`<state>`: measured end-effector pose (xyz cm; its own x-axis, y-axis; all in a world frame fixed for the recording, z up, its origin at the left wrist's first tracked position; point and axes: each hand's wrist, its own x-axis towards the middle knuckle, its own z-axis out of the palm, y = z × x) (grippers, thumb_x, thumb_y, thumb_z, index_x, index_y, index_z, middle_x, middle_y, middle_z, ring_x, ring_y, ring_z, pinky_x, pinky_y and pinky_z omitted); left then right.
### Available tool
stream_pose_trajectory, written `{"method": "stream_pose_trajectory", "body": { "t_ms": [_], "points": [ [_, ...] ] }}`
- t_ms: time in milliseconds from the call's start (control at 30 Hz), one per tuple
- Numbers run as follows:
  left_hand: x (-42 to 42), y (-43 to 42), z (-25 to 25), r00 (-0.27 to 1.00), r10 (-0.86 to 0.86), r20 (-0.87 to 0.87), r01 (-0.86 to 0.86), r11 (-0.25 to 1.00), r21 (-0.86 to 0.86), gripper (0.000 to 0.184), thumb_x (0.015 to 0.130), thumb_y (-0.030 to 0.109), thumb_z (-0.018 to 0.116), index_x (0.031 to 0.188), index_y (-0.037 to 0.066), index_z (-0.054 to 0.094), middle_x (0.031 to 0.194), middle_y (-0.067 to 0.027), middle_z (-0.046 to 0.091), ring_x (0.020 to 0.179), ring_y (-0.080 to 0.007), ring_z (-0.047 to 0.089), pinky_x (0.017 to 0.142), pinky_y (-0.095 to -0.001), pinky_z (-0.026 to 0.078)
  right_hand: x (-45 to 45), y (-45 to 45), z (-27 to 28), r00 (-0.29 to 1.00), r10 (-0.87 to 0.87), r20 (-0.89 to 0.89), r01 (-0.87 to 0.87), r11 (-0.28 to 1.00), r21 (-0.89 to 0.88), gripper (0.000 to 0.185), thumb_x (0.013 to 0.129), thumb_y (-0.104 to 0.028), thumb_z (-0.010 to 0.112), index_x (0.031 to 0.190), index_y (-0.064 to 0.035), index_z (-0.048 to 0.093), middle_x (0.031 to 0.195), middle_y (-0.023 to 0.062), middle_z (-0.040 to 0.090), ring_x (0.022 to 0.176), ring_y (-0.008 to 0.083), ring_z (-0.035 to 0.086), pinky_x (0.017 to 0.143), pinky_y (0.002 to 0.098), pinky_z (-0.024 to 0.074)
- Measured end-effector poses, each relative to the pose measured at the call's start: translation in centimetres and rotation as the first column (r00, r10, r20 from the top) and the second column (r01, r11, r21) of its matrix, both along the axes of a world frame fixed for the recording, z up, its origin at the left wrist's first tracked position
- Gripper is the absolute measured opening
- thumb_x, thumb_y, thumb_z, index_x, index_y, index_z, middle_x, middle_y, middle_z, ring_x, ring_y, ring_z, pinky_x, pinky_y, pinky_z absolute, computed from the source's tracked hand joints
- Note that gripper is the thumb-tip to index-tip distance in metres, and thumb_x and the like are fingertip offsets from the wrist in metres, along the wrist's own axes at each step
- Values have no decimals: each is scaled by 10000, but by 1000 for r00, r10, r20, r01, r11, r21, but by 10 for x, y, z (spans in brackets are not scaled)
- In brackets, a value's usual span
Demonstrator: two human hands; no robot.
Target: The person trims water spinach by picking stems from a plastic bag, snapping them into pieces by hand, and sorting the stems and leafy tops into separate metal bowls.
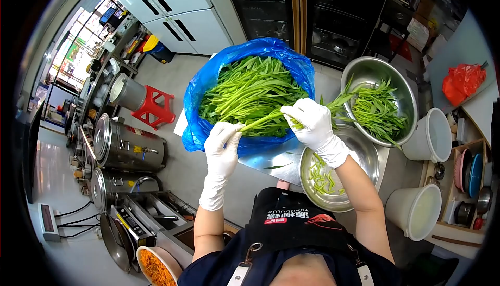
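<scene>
A stalk of water spinach [260, 122] stretches between my two white-gloved hands. The fingers of my left hand [223, 141] pinch its cut end. My right hand [308, 119] is closed around it farther along, with leaves pointing right. Behind my hands, a blue plastic bag [195, 124] is heaped with water spinach [250, 88]. To the right, a large steel bowl [359, 67] holds leafy tops [380, 111]. Under my right forearm sits a shallower steel basin [371, 156] containing short cut stem pieces [320, 176].
A steel table [271, 162] carries the bag and bowls. White buckets [416, 208] stand at the right. Large steel pots [130, 143], a red stool [156, 106] and a tub of orange shreds [156, 268] are on the left. Fridges [166, 5] stand behind.
</scene>
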<state>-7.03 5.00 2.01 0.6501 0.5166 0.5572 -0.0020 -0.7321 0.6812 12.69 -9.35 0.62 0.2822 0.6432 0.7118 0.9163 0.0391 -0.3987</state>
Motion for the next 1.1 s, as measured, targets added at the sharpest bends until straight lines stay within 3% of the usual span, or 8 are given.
{"method": "stream_pose_trajectory", "body": {
  "t_ms": [133, 333, 433, 467, 500, 633, 900, 1100],
  "points": [
    [3, -3, -7, 990, 8, -138, -23, 994, -105, 148, 827, -23, 675, 972, -7, 695, 805, -88, 613, 713, -201, 595, 661, -273, 471, 2, -4, -10, 907, -12, -421, -15, 998, -60, 106, 764, -118, 700, 866, -91, 701, 760, 76, 621, 705, 272, 630, 636, 327, 513],
    [11, -5, -22, 968, 72, -240, -110, 983, -148, 118, 824, 5, 668, 935, -30, 688, 784, -101, 598, 703, -221, 594, 660, -293, 470, 40, -17, -24, 129, 14, -992, 67, 997, 23, 86, 847, -65, 674, 900, -5, 705, 822, 26, 682, 759, 69, 592, 712, 223, 484],
    [14, -11, -18, 959, 35, -282, -119, 950, -288, 135, 851, 42, 660, 956, -38, 688, 769, -83, 585, 686, -175, 568, 649, -270, 446, 17, -21, 1, 441, 66, -895, 104, 987, 124, 72, 863, -72, 669, 906, -19, 687, 821, 21, 665, 745, 85, 609, 690, 232, 492],
    [16, -15, -17, 952, 16, -305, -115, 944, -309, 141, 854, 50, 661, 961, -39, 688, 768, -81, 583, 684, -167, 562, 649, -265, 442, 11, -17, -2, 814, 49, -578, 50, 987, 155, 71, 849, -66, 675, 917, -49, 688, 836, 58, 669, 747, 145, 640, 680, 264, 511],
    [20, -18, -17, 944, -39, -328, -96, 917, -388, 162, 863, 71, 668, 978, -41, 687, 766, -70, 583, 682, -144, 547, 651, -255, 434, 0, -14, 5, 937, 66, -344, -25, 992, 123, 86, 834, -74, 663, 919, -68, 678, 816, 65, 647, 738, 171, 630, 664, 284, 511],
    [28, -30, -14, 938, -254, -236, 12, 704, -710, 186, 926, 119, 642, 1024, -31, 693, 919, -33, 694, 835, -83, 603, 768, -240, 479, -33, -4, 0, 958, 129, 256, -89, 983, -162, 143, 774, -180, 590, 896, -106, 602, 717, 32, 495, 702, 201, 549, 581, 325, 465],
    [29, -43, -33, 920, -332, -209, 83, 685, -724, 157, 900, 107, 661, 968, -27, 703, 856, -8, 674, 783, -68, 579, 732, -223, 467, -30, -25, -8, 969, 133, 209, -78, 964, -252, 129, 761, -179, 637, 862, -112, 593, 735, 45, 544, 703, 228, 577, 594, 354, 481],
    [57, -73, -31, 896, -418, -151, 210, 697, -686, 153, 896, 107, 655, 967, -22, 694, 849, -7, 626, 778, -79, 548, 703, -221, 430, -22, -63, -23, 879, -5, -476, -42, 995, -89, 109, 781, -75, 699, 886, -70, 672, 787, 72, 620, 685, 218, 625, 625, 307, 500]
  ]
}}
